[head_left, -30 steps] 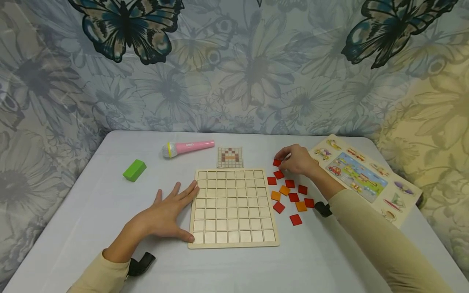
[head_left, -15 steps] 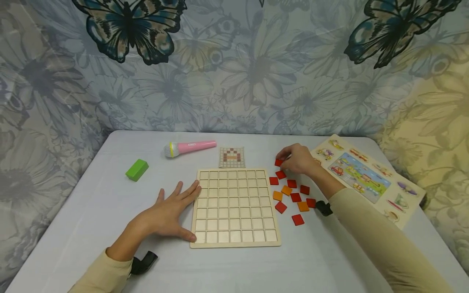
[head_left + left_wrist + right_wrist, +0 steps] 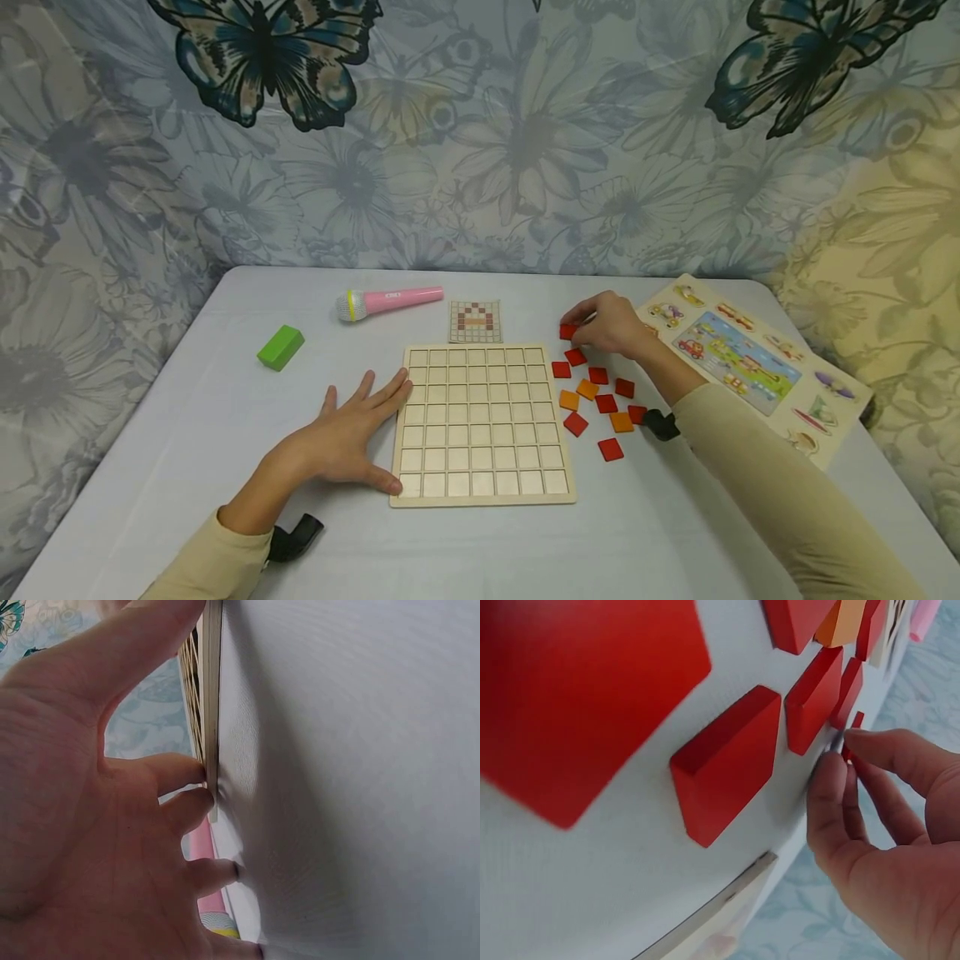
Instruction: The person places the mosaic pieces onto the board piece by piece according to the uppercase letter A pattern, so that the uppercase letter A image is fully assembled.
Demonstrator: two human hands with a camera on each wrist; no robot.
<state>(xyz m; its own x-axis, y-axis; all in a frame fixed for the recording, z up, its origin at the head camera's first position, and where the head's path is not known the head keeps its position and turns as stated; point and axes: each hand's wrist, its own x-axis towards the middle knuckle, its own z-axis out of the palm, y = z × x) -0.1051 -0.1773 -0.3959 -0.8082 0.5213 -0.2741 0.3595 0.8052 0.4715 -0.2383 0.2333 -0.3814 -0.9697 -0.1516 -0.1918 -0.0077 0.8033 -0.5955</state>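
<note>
My left hand [image 3: 341,442] lies with its fingers spread at the left edge of a wooden grid board [image 3: 480,505]. Its thumb touches the lower corner and its fingertips the upper left side; the left wrist view shows the hand against the board's edge [image 3: 211,712]. Beyond the board's upper right corner, my right hand [image 3: 611,325] pinches a red square tile [image 3: 568,332] between thumb and fingers. In the right wrist view this tile [image 3: 857,724] is mostly hidden by the fingers. Several red tiles [image 3: 605,404] and orange tiles [image 3: 622,422] lie loose right of the board.
A small pattern card [image 3: 475,322] sits behind the board, beside a pink toy microphone [image 3: 401,298]. A green block [image 3: 281,347] stands at the left. Under the right forearm's far side lies a picture puzzle board [image 3: 738,358]. A patterned cloth backdrop [image 3: 525,167] rises behind the table.
The head view has shifted slightly. My right hand has moved a little up and left with the red tile in its fingers. My left hand stays at the board.
</note>
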